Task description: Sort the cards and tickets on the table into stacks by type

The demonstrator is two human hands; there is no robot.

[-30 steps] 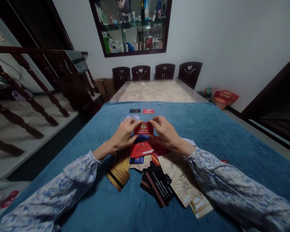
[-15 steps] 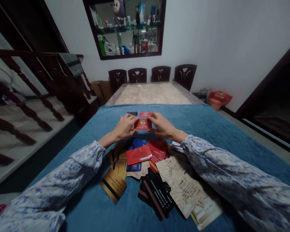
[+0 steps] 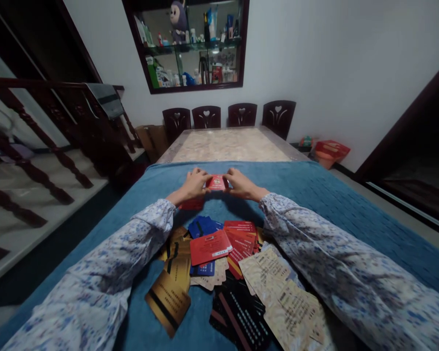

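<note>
Between my two hands, past the pile, is a red card (image 3: 217, 183) with a pale emblem. My left hand (image 3: 195, 185) pinches its left edge, and my right hand (image 3: 240, 185) pinches the right edge. Under my left wrist another red card (image 3: 191, 204) lies on the blue cloth (image 3: 131, 229). Closer to me spreads a pile: gold cards (image 3: 168, 302), blue cards (image 3: 202, 226), red cards (image 3: 211, 245), black cards (image 3: 237, 312) and cream patterned cards (image 3: 281, 282). My right sleeve covers part of the pile's right side.
The cloth covers the near part of a stone-topped table (image 3: 227, 144). Several dark chairs (image 3: 278, 117) stand at its far end. A railing (image 3: 32, 141) runs along the left, and a red bag (image 3: 332, 150) sits on the floor at the right.
Both hands have moved forward, away from me, with the red card between them. The pile now appears slightly lower in view, and a red card shows under my left wrist.
</note>
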